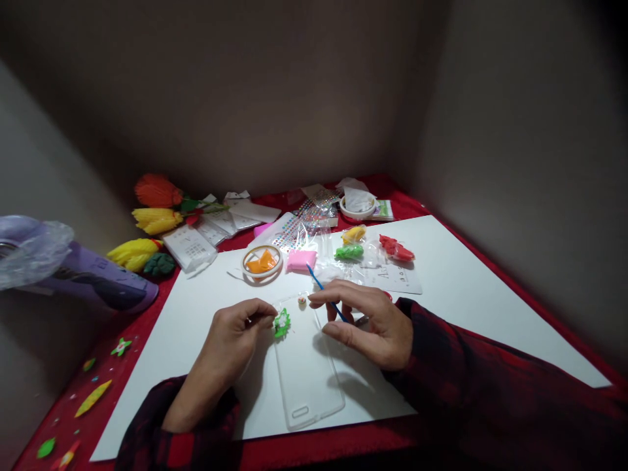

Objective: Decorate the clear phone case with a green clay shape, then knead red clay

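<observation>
My left hand (235, 340) pinches the edge of a small green frilled clay piece (282, 324) with a whitish middle, over the upper left of a clear phone case (310, 373). In my right hand (367, 320), a thin blue modelling tool (316, 277) rests between the fingers, its tip pointing up and left. The thumb and index finger of that hand are apart. A small round light-coloured piece (301, 301) lies near the top of the case, just left of my right fingertips. The case lies flat on a white board (196, 353).
Beyond the case are a tape roll (248, 275) around an orange packet (261, 261), a pink clay packet (301, 260), and green (348, 252), yellow (354, 235) and red (396, 248) clay packets. At left stand a purple cylinder (112, 278) and artificial flowers (157, 221). Small clay shapes (93, 398) lie on red cloth.
</observation>
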The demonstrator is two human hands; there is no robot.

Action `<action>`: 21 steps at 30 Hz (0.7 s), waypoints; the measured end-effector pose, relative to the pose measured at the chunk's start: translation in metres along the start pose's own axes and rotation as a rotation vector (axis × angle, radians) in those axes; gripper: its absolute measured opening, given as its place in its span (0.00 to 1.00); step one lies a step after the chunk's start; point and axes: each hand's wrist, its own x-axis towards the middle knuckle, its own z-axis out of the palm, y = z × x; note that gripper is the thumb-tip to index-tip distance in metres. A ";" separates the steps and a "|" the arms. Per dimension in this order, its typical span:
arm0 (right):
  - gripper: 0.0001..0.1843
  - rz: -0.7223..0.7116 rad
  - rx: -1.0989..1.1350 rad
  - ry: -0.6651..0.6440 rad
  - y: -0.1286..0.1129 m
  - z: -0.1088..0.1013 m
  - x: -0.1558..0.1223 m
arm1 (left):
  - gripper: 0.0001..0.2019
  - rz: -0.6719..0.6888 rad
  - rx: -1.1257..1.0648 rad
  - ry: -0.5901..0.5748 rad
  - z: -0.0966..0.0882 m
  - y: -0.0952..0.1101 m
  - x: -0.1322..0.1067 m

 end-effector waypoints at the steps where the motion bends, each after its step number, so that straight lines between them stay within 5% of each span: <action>1: 0.17 0.012 -0.004 -0.028 0.000 0.000 -0.001 | 0.08 -0.012 -0.001 0.014 -0.001 0.000 0.000; 6: 0.29 -0.025 -0.048 -0.167 0.001 0.002 -0.004 | 0.08 -0.055 0.037 0.057 -0.005 0.000 0.001; 12: 0.09 -0.230 -0.134 -0.067 0.005 0.011 -0.006 | 0.10 -0.001 0.170 0.060 0.001 -0.013 0.004; 21: 0.10 -0.212 -0.170 -0.218 0.004 0.033 -0.008 | 0.10 0.051 0.273 0.066 0.006 -0.020 0.006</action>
